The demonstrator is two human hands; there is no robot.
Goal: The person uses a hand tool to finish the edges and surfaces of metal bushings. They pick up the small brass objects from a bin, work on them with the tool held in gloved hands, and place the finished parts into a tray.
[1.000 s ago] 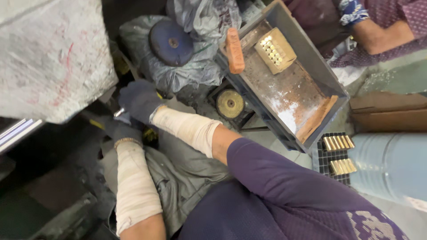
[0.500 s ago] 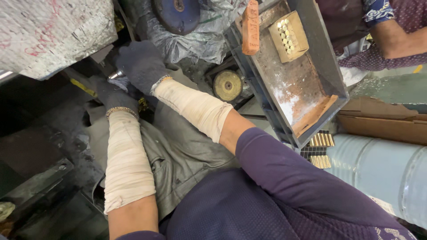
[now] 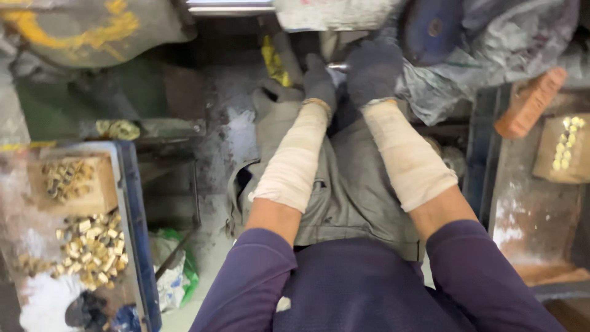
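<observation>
From the head camera, the person is leaning forward with both forearms wrapped in pale cloth and both hands in dark gloves. The left hand point(image 3: 319, 80) is curling its fingers closed around one end of a small shiny metal piece point(image 3: 337, 66), and the right hand point(image 3: 373, 71) is gripping the other end, the two hands sitting just beside each other near the top of the frame, under a grey machine body point(image 3: 332, 11). A grey cloth point(image 3: 350, 184) is lying over the lap below the arms. To the left, a blue tray point(image 3: 136, 233) is holding many small brass parts point(image 3: 92, 249). To the right, an orange brick point(image 3: 530, 101) is resting on the edge of another tray point(image 3: 479, 160).
</observation>
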